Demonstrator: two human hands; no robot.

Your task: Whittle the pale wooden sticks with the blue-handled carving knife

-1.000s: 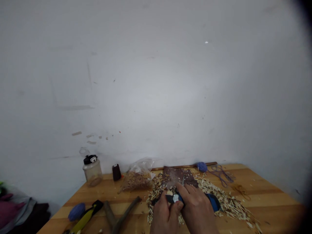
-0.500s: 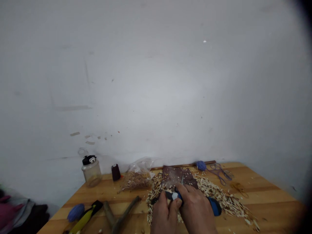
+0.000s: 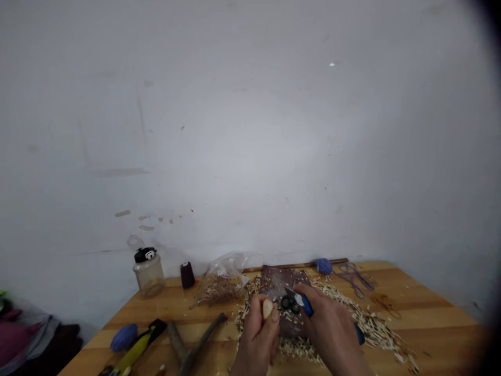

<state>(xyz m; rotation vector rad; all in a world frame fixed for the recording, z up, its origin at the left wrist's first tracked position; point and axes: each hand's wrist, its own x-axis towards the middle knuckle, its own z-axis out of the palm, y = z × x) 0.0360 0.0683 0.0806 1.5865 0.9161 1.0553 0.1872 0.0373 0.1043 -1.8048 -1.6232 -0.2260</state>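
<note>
Two bare hands low over a wooden table (image 3: 425, 331), both curled nearly shut and just apart. In the left hand (image 3: 256, 329), a small pale wood piece (image 3: 267, 308), gripped by the fingers with its rounded tip showing above them. In the right hand (image 3: 326, 324), a knife (image 3: 307, 305) with a blue handle, wrapped in the fingers, its short steel blade pointing left, near the wood piece but not touching it. Below both hands, a dark brown mat (image 3: 279, 277) with two small black rings (image 3: 289, 303) on it, and heaped wood shavings (image 3: 362, 329) around it. Behind the mat, a long thin stick (image 3: 293, 267), a blue yarn ball (image 3: 324, 266) and purple cord (image 3: 354, 279). Farther left, a plastic bag (image 3: 221, 284) of shavings, a dark thread spool (image 3: 187, 275) and a clear jar (image 3: 148, 275) with a black lid. At the near left, a forked branch (image 3: 188, 344), a yellow-handled tool (image 3: 133, 355) and a blue ball (image 3: 123, 337).
</note>
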